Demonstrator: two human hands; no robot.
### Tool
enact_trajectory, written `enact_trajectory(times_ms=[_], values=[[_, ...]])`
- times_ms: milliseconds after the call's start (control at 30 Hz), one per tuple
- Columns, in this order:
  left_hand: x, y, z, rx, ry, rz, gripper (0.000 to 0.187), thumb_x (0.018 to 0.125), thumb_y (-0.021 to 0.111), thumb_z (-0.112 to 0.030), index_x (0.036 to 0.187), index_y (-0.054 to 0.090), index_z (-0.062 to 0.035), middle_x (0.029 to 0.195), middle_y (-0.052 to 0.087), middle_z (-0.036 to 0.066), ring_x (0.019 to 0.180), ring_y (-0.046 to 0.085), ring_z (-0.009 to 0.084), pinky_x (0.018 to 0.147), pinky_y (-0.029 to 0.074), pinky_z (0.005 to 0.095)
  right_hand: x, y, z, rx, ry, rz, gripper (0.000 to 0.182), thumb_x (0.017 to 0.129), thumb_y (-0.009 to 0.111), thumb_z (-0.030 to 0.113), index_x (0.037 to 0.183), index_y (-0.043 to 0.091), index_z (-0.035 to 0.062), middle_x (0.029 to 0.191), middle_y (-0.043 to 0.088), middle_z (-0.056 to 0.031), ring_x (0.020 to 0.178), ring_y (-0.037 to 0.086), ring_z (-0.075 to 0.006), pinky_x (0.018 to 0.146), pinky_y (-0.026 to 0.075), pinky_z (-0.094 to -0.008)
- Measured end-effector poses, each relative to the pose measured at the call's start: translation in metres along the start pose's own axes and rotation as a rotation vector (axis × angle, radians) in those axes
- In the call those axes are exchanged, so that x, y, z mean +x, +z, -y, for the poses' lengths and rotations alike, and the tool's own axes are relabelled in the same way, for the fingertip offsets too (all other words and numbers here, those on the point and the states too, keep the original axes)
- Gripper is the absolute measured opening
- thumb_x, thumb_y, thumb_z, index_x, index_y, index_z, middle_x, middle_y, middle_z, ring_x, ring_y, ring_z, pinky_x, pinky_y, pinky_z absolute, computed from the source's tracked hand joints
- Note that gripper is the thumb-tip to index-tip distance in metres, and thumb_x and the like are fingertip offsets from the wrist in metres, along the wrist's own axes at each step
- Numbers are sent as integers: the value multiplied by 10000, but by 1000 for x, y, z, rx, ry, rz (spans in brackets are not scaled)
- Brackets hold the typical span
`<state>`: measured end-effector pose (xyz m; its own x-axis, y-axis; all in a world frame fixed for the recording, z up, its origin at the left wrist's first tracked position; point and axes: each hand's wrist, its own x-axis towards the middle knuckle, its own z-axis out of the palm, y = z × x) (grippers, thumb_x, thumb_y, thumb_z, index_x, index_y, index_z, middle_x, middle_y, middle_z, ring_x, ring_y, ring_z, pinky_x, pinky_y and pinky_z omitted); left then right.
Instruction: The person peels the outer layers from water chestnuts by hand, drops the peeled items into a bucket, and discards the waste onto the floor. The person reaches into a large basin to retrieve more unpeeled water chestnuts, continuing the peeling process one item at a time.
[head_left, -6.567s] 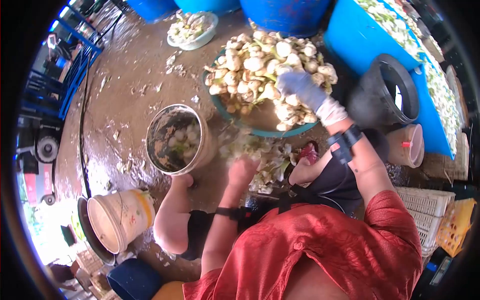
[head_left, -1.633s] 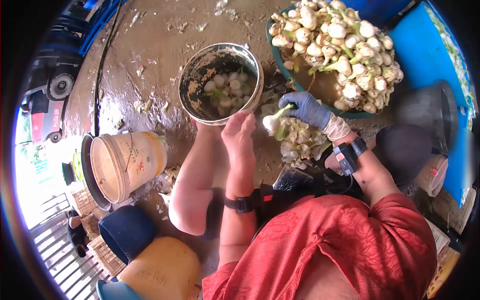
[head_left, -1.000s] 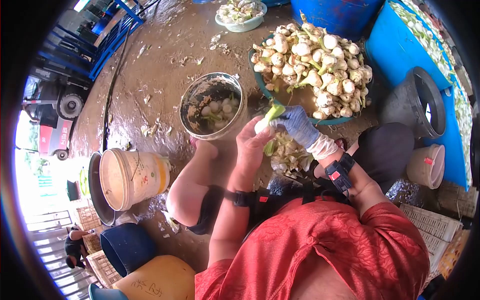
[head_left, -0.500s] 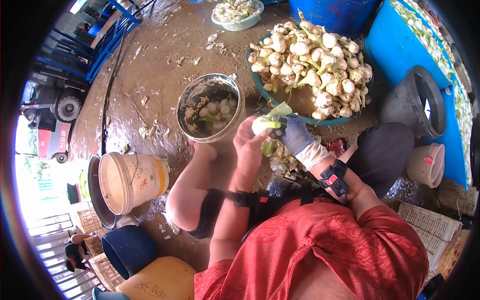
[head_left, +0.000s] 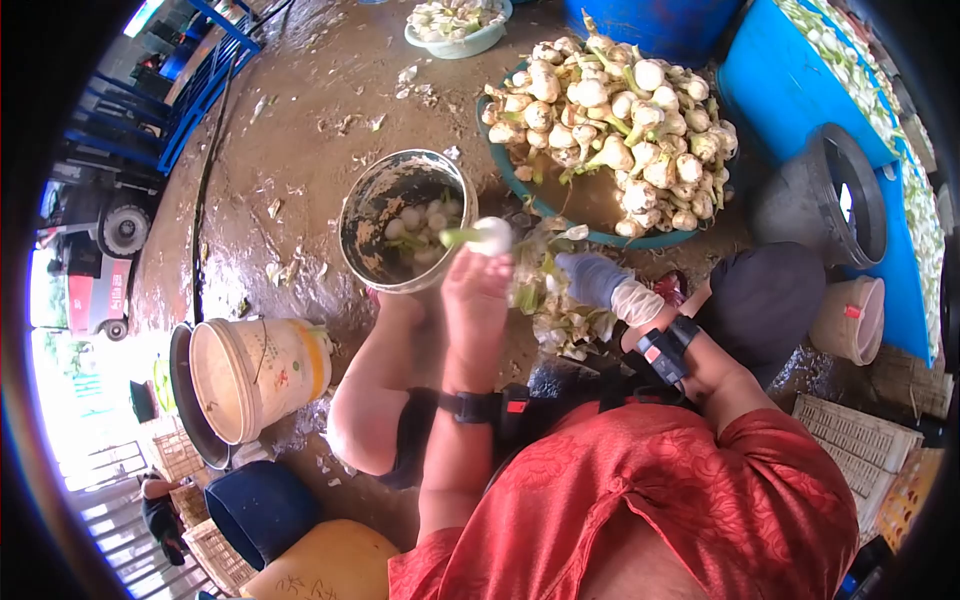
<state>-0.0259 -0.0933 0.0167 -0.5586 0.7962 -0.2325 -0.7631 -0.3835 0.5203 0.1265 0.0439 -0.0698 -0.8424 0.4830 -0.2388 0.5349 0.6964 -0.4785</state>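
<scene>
My left hand (head_left: 478,285), bare, is closed on a peeled white garlic bulb (head_left: 491,237) whose green stem points left, over the right rim of a round bucket (head_left: 353,225). White bulbs (head_left: 418,222) lie inside that bucket. My right hand (head_left: 592,279), in a blue-grey glove, is to the right, just above and beside a heap of leafy peelings (head_left: 570,330) on the ground. Its fingers are blurred, so their grip is unclear. Beyond it, a wide green tub (head_left: 502,165) holds a big pile of unpeeled garlic (head_left: 640,130).
A basin of peelings (head_left: 458,45) stands at the top. Blue containers (head_left: 800,90), a grey bucket (head_left: 800,205) and a pale bucket (head_left: 845,320) are on the right. A white bucket (head_left: 260,375) lies left, near a yellow container (head_left: 320,565). Another person (head_left: 163,515) is far left.
My left hand has moved left with the bulb, away from my right hand, to the bucket's rim. My gloved hand has let go of the bulb and lowered slightly. The view has shifted slightly.
</scene>
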Motion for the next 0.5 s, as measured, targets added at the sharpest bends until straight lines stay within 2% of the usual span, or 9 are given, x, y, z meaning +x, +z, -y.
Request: enact_trajectory(times_ms=[33, 100, 133, 167, 233, 300, 367, 433, 500], values=[[7, 3, -10, -23, 76, -19, 297, 921, 505, -85, 1186, 467, 41, 1033, 570, 123, 855, 580, 212, 731, 513, 267, 0, -4, -1, -5, 7, -3, 287, 788, 618, 349, 842, 664, 71, 820, 661, -165, 804, 640, -336, 741, 494, -425], [20, -2, -34, -193, 158, -196, 289, 917, 504, -89, 1161, 450, 55, 1049, 581, 160, 877, 598, 215, 772, 541, 312, -1, -15, 9, 10, 83, 114, 321, 800, 607, 330, 973, 621, 60, 872, 665, -155, 789, 636, -359, 729, 502, -411], [21, -6, -32, -198, 153, -200, 289, 917, 504, -89, 1161, 450, 55, 1049, 581, 160, 877, 598, 215, 772, 541, 312, -3, -43, 27, 48, 184, 158, 309, 812, 594, 264, 1043, 581, 60, 959, 648, -142, 866, 622, -340, 804, 476, -434], [21, -9, -31, -166, 132, -302, 283, 924, 492, -110, 1150, 443, 55, 1043, 579, 161, 878, 597, 223, 787, 541, 326, 3, -43, 21, 46, 187, 159, 309, 812, 594, 264, 1043, 581, 60, 959, 648, -142, 866, 622, -340, 804, 476, -434], [20, -9, -24, -133, 35, -436, 228, 921, 515, -144, 1065, 481, 30, 996, 590, 148, 880, 594, 231, 784, 534, 334, 23, -49, 3, -183, 18, -315, 313, 805, 587, 206, 1101, 576, 106, 1046, 602, -105, 1022, 570, -297, 907, 409, -480], [19, -14, -11, 54, -24, -382, 203, 907, 551, -151, 1032, 522, 7, 950, 602, 136, 870, 592, 223, 752, 522, 311, 55, -66, -16, -520, 132, -415, 361, 719, 669, 197, 1056, 556, 134, 1123, 502, -68, 1123, 471, -268, 947, 342, -498], [13, -2, -12, 70, -51, -287, 161, 898, 571, -140, 996, 549, -14, 904, 611, 122, 830, 595, 209, 714, 510, 288, 70, -108, -22, -658, 232, -312, 361, 747, 624, 171, 1093, 549, 101, 1157, 498, -81, 1092, 488, -273, 912, 366, -477], [10, 10, -13, 161, -78, -167, 184, 885, 554, -62, 1040, 518, 30, 905, 596, 137, 788, 601, 213, 682, 508, 288, 81, -100, -35, -798, 163, -371, 354, 765, 590, 156, 1110, 551, 90, 1151, 512, -85, 1078, 492, -274, 890, 375, -461], [8, 15, -10, 169, -82, -172, 149, 890, 553, -67, 1015, 538, 12, 871, 600, 110, 752, 600, 188, 654, 502, 268, 90, -89, -49, -936, 93, -434, 350, 782, 556, 141, 1127, 553, 79, 1145, 526, -89, 1063, 496, -275, 868, 383, -444]])
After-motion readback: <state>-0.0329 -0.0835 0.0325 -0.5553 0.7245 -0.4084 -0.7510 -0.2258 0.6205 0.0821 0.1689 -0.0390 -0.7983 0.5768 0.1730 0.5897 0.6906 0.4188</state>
